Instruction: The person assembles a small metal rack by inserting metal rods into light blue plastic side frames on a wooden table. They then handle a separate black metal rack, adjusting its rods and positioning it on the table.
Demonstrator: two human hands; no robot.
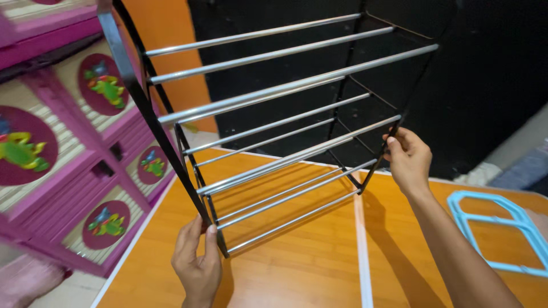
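Both hands, left hand [197, 259] and right hand [408, 159], pinching the rack [274, 122] side frames; best kept level between them above the tabletop [297, 268]

Both hands are bare, with no gloves, rings or watch showing on either. The left hand [197, 265] shows only to the wrist, with short, plain nails. The right hand [408, 159] runs into a bare forearm, no sleeve visible.

L hand [197, 259] & R hand [406, 159] grip black side frames of metal-bar rack [279, 122] over orange table [308, 268]
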